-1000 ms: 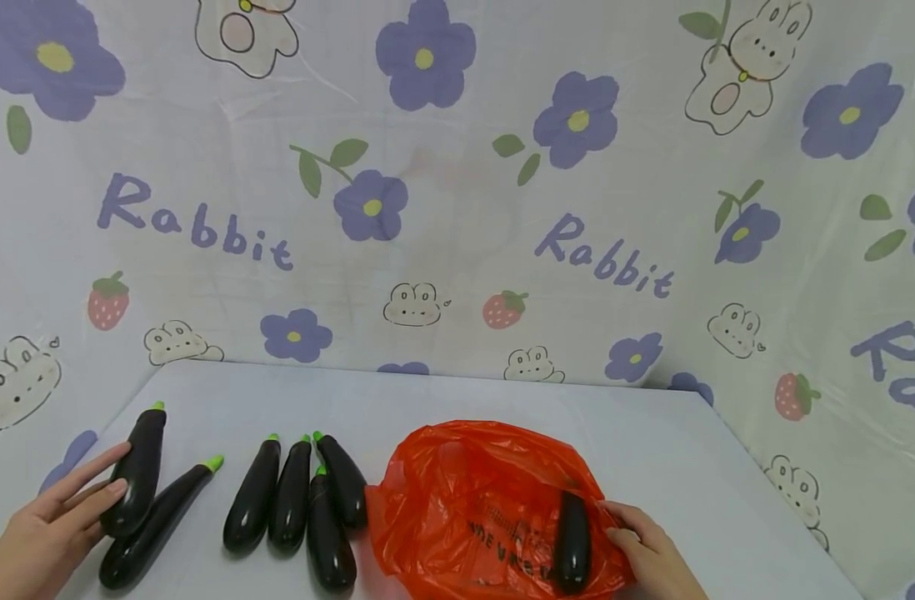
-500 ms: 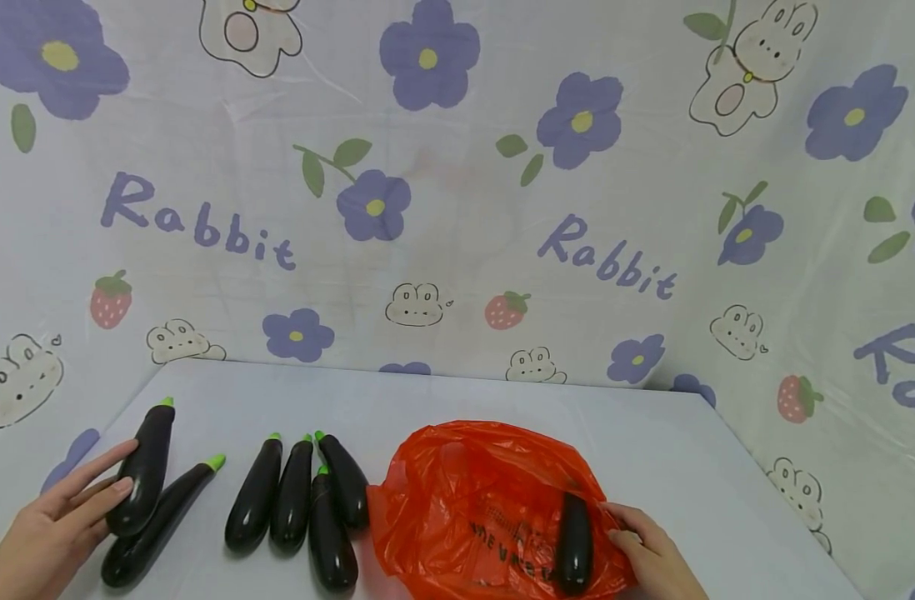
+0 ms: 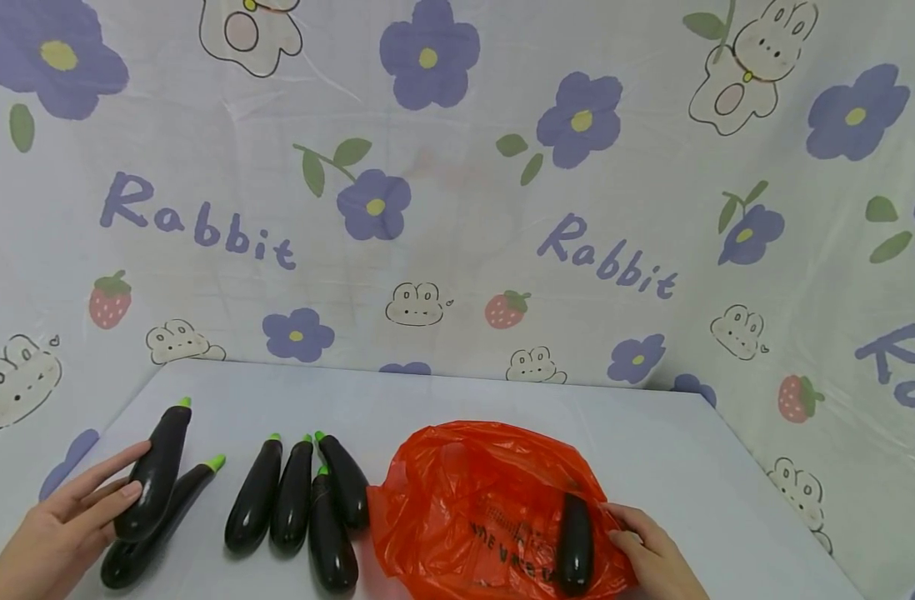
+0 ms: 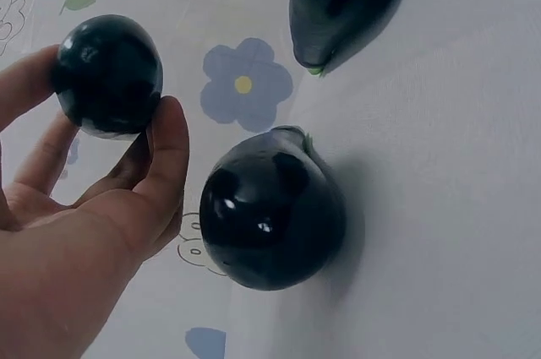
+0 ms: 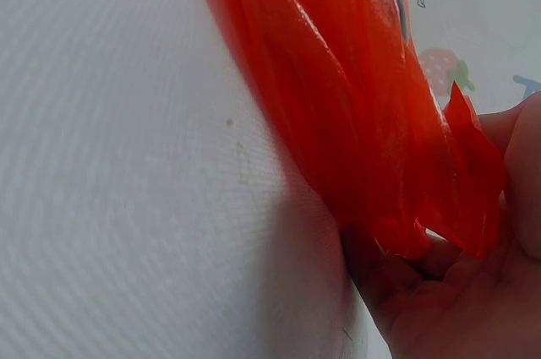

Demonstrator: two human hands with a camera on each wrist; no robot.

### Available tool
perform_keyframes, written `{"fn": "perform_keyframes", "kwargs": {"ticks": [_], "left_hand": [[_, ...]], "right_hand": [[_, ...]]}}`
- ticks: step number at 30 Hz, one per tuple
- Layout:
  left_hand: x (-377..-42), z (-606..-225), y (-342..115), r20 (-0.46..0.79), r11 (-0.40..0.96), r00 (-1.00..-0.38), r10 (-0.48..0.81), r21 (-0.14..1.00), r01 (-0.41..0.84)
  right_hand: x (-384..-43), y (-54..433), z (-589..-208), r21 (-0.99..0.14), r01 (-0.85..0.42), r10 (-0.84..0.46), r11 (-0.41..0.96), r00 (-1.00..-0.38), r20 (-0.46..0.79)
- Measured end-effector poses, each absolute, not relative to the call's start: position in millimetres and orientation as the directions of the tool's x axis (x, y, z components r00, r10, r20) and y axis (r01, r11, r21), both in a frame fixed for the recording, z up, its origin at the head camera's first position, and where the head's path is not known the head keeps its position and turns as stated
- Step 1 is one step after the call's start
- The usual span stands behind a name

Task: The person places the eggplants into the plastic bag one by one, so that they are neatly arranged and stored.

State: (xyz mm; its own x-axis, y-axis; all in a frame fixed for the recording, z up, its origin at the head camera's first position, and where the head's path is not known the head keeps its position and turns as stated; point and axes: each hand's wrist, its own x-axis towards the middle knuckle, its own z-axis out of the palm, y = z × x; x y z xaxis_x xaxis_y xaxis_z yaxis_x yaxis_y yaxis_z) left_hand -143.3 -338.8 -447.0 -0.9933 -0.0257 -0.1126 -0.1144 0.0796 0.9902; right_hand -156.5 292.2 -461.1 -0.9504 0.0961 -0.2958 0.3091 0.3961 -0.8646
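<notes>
Raised eggplant (image 3: 157,471) is hanging in the left hand (image 3: 60,525) at the left end of the bench (image 3: 697,475), tilting with its green stem up; the grip there is pinching it between thumb and fingers. In the left wrist view it is standing clear of the lying eggplant (image 3: 163,533), which in the head view is slanting partly behind it. Four more eggplants (image 3: 290,504) are resting side by side farther right, the last one leaning just beside the red plastic bag (image 3: 435,487). The right hand (image 3: 652,554) is grasping the bag's right edge, its thumb and fingers bunching the film, while a bagged eggplant (image 3: 575,546) is lying inside, near that edge.

The bench is spreading white and plain, its far edge running almost straight across the room and its sides slanting away; soft shadows are falling beside the eggplants. A pale cloth (image 3: 457,258) is hanging behind it and wrapping round both sides, creasing lightly and bending at the right corner. Purple flowers (image 3: 360,208), outlined rabbits (image 3: 416,312), strawberries (image 3: 502,312) and purple "Rabbit" lettering (image 3: 200,225) are covering it.
</notes>
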Motion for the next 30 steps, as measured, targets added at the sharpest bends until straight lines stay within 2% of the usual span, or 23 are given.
{"fn": "perform_keyframes", "kwargs": {"ticks": [7, 30], "left_hand": [[-146, -444, -332, -0.174, 0.179, -0.985, -0.018, 0.968, -0.175], [-140, -439, -314, -0.183, 0.113, -0.983, 0.005, 0.977, -0.181]], "right_hand": [[-157, 293, -460, -0.869, 0.305, 0.087, 0.391, -0.952, -0.295], [-156, 292, -459, -0.869, 0.297, 0.092, 0.396, -0.954, -0.285]]}}
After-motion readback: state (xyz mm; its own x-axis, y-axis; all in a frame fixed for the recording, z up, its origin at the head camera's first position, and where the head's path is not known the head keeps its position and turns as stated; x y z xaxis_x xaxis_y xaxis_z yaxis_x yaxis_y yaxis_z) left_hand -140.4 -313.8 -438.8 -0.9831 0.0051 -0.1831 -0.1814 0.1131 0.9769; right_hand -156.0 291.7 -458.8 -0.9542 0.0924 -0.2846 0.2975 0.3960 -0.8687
